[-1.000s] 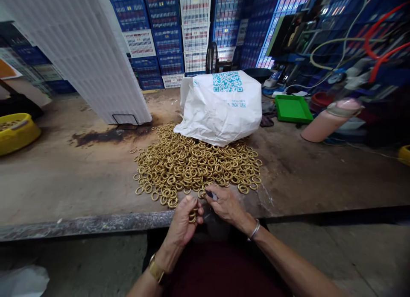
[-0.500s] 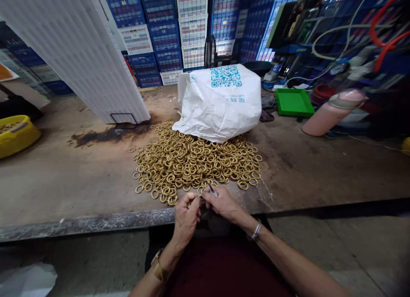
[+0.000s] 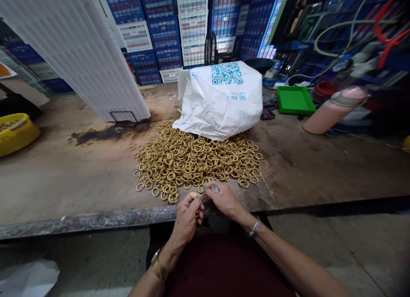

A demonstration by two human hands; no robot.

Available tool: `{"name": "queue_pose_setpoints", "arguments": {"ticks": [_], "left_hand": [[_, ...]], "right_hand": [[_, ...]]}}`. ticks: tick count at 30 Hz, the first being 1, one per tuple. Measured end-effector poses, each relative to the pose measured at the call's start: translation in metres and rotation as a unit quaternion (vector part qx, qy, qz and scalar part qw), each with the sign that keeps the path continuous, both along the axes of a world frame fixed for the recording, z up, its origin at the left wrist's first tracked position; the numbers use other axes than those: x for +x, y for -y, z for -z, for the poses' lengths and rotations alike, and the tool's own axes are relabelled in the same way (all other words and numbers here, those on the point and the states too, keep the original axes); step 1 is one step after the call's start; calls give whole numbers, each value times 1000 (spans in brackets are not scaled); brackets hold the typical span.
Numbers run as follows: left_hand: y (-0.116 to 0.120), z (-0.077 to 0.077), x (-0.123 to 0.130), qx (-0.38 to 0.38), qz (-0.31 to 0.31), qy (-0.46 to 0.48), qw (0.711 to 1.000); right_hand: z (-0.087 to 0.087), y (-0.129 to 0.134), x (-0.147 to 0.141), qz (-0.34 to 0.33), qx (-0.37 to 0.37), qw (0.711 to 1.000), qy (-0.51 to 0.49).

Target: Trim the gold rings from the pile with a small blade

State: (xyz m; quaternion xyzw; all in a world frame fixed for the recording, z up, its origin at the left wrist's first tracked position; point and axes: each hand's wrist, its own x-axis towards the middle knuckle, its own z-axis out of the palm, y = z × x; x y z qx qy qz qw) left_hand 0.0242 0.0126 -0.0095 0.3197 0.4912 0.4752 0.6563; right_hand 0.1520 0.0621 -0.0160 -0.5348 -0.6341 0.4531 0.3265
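Observation:
A heap of brass-coloured rings [image 3: 192, 160] lies on the table right in front of me. My left hand [image 3: 188, 213] is closed at the table's front edge, pinching a ring [image 3: 202, 195] between thumb and forefinger; its other fingers are curled. Close beside it, my right hand [image 3: 226, 199] is closed on a small tool with a grey part [image 3: 215, 188] showing above the fingers. The right fingertips meet the ring that the left hand holds. Most of the tool is hidden, so its exact kind cannot be made out.
A white sack [image 3: 221, 104] lies on the back of the heap. To the left are a leaning white corrugated panel [image 3: 96, 53] and a yellow basin [image 3: 19, 136]. A green tray [image 3: 295, 100] and a pink bottle [image 3: 335, 111] stand at right. Stacked crates [image 3: 165, 32] line the back.
The right hand has turned slightly, and the dark pointed tip seen earlier above its fingers no longer shows. Both hands stay together at the table edge.

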Motion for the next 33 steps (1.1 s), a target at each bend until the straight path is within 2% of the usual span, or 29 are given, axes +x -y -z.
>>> {"name": "queue_pose_setpoints", "arguments": {"ticks": [3, 7, 11, 16, 20, 24, 28, 33], "left_hand": [[0, 3, -1, 13, -12, -6, 1000], [0, 5, -3, 37, -8, -29, 999], [1, 5, -4, 44, -2, -48, 998], [4, 3, -4, 48, -7, -77, 996], [12, -8, -4, 58, 7, -39, 998], [11, -15, -5, 11, -3, 100, 995], [5, -8, -10, -50, -22, 178, 983], [5, -1, -14, -63, -29, 211, 975]], "right_hand": [[5, 5, 4, -47, 80, 992, 84], [11, 13, 5, -121, 133, 969, 167], [10, 16, 2, -129, 148, 956, 216], [4, 13, 1, -138, 133, 947, 257], [5, 7, 5, -108, 114, 935, 318], [9, -1, 10, -42, 140, 928, 344], [8, -10, 11, 23, 171, 921, 349], [4, -18, 3, -4, 150, 904, 401]]}}
